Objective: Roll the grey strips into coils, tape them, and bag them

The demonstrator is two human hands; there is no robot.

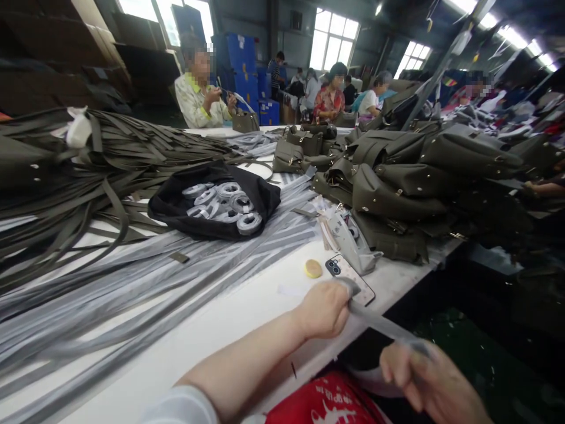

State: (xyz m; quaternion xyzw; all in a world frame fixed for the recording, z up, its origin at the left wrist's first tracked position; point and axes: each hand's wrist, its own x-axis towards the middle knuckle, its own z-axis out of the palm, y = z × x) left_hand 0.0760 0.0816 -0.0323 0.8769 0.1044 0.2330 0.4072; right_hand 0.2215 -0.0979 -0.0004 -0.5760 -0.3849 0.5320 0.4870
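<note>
My left hand is closed in a fist on one end of a grey strap near the white table's front edge. My right hand, lower and off the table's edge, is closed on the same strap further along; it is blurred. The strap runs taut between the two hands. Just beyond my left hand lie a phone and a small round yellow piece.
Long grey strips and olive straps cover the table's left. A black bag of tape rolls sits mid-table. Olive handbags pile up at right. A person works across the table; others sit behind.
</note>
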